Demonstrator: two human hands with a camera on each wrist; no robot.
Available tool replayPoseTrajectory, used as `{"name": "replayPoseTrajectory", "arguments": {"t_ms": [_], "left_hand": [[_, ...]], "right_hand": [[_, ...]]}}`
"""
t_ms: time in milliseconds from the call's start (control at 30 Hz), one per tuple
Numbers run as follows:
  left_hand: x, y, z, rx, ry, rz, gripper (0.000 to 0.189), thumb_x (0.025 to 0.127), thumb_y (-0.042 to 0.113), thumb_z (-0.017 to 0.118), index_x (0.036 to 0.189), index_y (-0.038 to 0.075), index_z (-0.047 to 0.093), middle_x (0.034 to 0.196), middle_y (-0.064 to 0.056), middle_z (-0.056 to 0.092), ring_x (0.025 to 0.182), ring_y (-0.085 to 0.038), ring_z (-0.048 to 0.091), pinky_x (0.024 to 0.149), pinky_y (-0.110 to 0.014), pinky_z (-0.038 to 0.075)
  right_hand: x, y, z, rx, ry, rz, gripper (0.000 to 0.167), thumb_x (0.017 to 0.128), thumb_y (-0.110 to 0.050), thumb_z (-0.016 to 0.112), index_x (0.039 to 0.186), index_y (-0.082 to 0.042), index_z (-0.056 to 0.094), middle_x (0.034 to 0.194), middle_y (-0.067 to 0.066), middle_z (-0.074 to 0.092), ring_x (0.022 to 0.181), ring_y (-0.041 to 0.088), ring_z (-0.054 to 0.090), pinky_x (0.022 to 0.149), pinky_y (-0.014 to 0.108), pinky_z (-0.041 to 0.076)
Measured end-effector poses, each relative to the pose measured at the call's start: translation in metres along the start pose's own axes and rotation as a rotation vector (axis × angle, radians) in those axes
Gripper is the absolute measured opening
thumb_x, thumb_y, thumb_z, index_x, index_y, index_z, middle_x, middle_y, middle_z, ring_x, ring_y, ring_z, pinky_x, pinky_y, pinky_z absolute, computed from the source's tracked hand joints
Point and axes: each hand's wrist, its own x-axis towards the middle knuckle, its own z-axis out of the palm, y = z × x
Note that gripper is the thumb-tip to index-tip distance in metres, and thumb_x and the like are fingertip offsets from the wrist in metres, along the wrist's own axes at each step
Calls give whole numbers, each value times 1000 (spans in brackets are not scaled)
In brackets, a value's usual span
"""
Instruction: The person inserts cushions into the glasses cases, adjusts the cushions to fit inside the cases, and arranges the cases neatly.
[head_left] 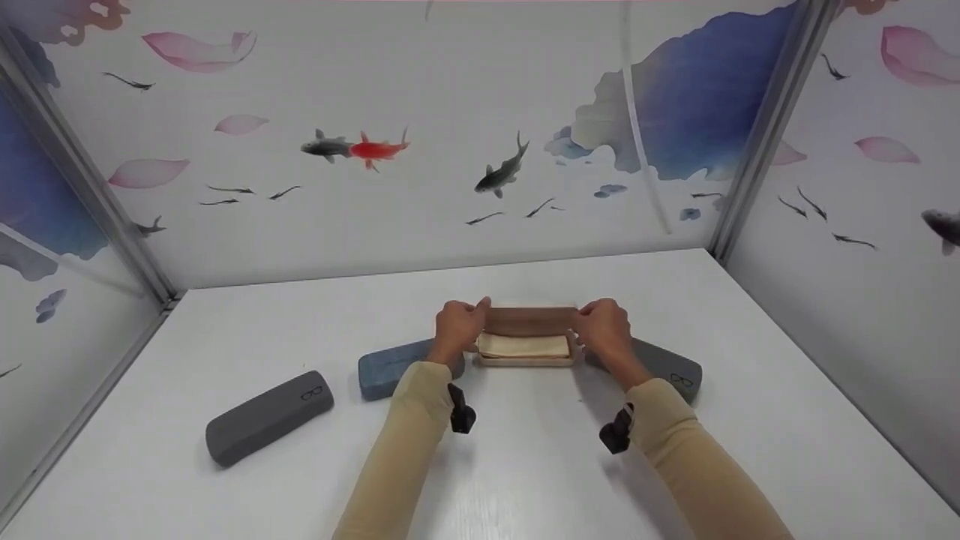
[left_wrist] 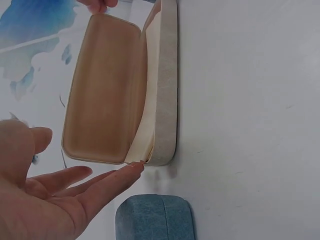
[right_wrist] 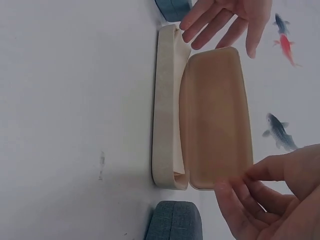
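A beige eyeglass case [head_left: 525, 362] lies open on the table between the hands, its brown-lined lid [left_wrist: 102, 90] raised toward the back wall. Inside its base sits a folded cream cloth [head_left: 525, 346]. The right hand [head_left: 606, 330] pinches the right corner of the lid, thumb on the edge and fingers beneath, as the right wrist view shows. At the opposite end is the left hand [head_left: 457, 330]. In the left wrist view its fingers [left_wrist: 112, 187] are extended, with one fingertip at the hinge corner, and its thumb stands apart from the lid.
A blue eyeglass case [head_left: 386, 371] lies partly behind the left hand. Beside the right forearm is a dark grey case [head_left: 679, 367], and another grey case [head_left: 270, 420] with a glasses mark rests farther left. Printed wall panels [head_left: 420, 225] border the white table [head_left: 525, 480].
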Motion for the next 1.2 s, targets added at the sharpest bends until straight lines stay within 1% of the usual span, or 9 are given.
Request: {"name": "replayPoseTrajectory", "arguments": {"t_ms": [100,167,267,333,433,567,800,967,1200], "left_hand": [[0,-1,2,14,2,-19,51,103,37,54,120,-9,67,112,-22,72,96,-31,72,85,-41,59],[0,-1,3,23,7,-19,50,102,37,54,118,-8,67,113,-22,72,97,-30,71,88,-42,58],[-1,-2,4,20,9,-12,47,102,36,54,111,-8,70,98,-18,74,89,-29,71,79,-37,58],[-2,-3,5,10,8,-6,44,102,35,55,103,-7,71,81,-11,70,75,-24,69,66,-30,53],[-3,-7,7,16,15,3,40,102,32,55,82,-1,66,62,0,52,56,-16,55,51,-24,39],[-4,-10,11,74,29,22,40,103,27,53,68,9,49,58,4,39,55,-12,40,50,-24,30],[-7,-8,14,200,45,109,40,101,12,52,62,13,42,55,4,38,54,-11,40,49,-22,30],[-9,-7,12,185,36,90,42,102,12,52,62,13,41,55,5,37,52,-10,39,49,-22,29],[-9,-9,10,123,17,84,51,103,13,51,53,16,39,46,7,35,44,-7,34,43,-21,26]], "right_hand": [[-1,0,5,-11,-73,9,27,95,-11,60,73,2,68,72,19,73,53,20,69,47,24,52],[-1,0,8,-43,-118,32,28,95,-11,61,69,0,64,65,15,70,48,17,66,45,25,51],[0,1,13,-99,-156,58,20,93,-9,62,75,1,66,64,11,69,46,15,63,44,25,51],[0,2,17,-142,-156,76,17,90,-7,63,76,1,66,63,11,69,46,16,63,42,25,50],[1,4,22,-205,-146,89,14,85,-4,65,71,-3,64,55,6,64,44,15,61,42,25,44],[3,6,26,-277,-118,93,16,78,-3,66,66,-8,57,48,0,54,42,12,56,44,26,39],[4,4,30,-313,-92,77,8,76,2,61,72,-5,64,48,6,62,42,15,59,43,28,39],[2,3,30,-322,-94,78,8,78,2,60,76,-2,67,50,6,63,42,14,57,46,29,40],[3,3,31,-359,-104,92,3,79,-3,66,77,-2,66,56,6,65,49,16,58,68,44,52]]}}
